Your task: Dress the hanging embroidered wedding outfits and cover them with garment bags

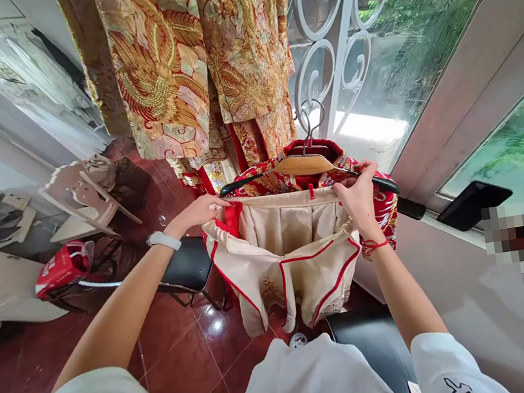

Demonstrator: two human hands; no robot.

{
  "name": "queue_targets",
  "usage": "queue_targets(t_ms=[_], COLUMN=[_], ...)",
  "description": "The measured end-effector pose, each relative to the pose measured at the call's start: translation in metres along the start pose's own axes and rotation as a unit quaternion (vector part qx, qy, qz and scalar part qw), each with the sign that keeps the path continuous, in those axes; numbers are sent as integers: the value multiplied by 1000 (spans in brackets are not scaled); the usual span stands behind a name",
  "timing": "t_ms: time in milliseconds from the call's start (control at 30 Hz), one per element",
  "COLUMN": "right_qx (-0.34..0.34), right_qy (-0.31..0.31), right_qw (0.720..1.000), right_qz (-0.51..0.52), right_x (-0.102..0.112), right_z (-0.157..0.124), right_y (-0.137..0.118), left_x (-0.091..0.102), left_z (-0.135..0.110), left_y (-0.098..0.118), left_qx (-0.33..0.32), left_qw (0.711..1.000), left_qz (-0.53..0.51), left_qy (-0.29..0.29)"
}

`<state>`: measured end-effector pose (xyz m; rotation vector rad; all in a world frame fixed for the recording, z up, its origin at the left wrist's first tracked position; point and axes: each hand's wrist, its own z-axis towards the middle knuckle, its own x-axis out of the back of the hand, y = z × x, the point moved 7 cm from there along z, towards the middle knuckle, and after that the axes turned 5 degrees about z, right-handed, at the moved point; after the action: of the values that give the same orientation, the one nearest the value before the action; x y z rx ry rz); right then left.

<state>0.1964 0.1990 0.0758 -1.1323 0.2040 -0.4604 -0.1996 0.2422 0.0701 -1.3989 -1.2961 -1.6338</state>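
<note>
A red and gold embroidered garment with a cream lining [293, 244] hangs folded over a wooden hanger [304, 164] with black clip ends. My left hand [205, 209] grips the garment's top edge at the left, near the hanger's black end. At the right, my right hand [359, 192] is closed on the same edge beside the other black end. A white watch sits on my left wrist, a red string on my right. The hanger's metal hook [310, 126] hangs from the white scrolled window grille [332, 37].
A gold embroidered robe [185, 64] hangs just behind. A black chair [189, 268] stands left on the red tiled floor, with a red bag [62, 267] and white carved furniture [86, 195] beyond. A window ledge with a black phone [472, 202] runs right.
</note>
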Motion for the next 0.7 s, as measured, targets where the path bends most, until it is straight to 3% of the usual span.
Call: queue_targets(t_ms=[133,300,500,700], right_qx=[-7,13,28,49], right_qy=[9,-1,2,20], right_qw=[1000,1000,999,998], right_qz=[17,2,16,22], right_x=[0,0,1,3], right_z=[0,-1,-5,-11], right_y=[2,-6,-12,-19], left_x=[-7,-11,0,16], left_z=[7,17,31,43], left_y=[-7,-14,-23,-7], left_qx=[-18,-34,-33,-38], left_qw=[1000,999,999,999], left_qz=[10,6,3,20], left_qy=[-18,7,-2,-11])
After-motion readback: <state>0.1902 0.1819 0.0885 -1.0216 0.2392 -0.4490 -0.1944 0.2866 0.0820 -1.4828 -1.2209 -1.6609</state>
